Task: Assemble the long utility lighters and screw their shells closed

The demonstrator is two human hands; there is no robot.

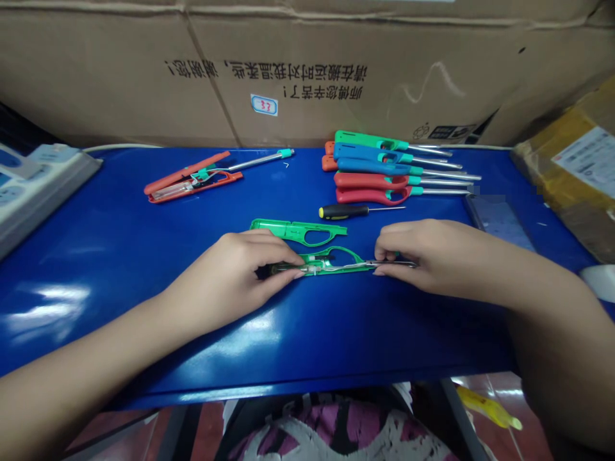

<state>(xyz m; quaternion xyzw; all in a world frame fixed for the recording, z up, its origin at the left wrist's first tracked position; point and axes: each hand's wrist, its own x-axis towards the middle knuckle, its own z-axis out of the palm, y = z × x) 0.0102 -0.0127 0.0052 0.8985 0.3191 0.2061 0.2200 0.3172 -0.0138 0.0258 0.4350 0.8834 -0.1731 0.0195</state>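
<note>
An opened green lighter half-shell (331, 272) lies low in the middle of the blue table, with thin wires and small inner parts in it. My left hand (245, 269) is closed, thumb and fingers pinching the lighter's inner body (310, 269) at the shell's left end; part of it is hidden by the fingers. At the other end my right hand (413, 256) grips a slim metal tube (402, 263) between thumb and fingers. Just behind is the matching green half-shell (288, 229), lying loose. A black-and-yellow screwdriver (346, 211) rests farther back.
Several red, blue and green lighters (375, 181) are piled at the back right. An opened red lighter (187, 182) lies back left. A large cardboard box (144, 83) walls off the rear; a power strip (41, 179) is left, a phone (500, 221) and taped carton (571, 160) right.
</note>
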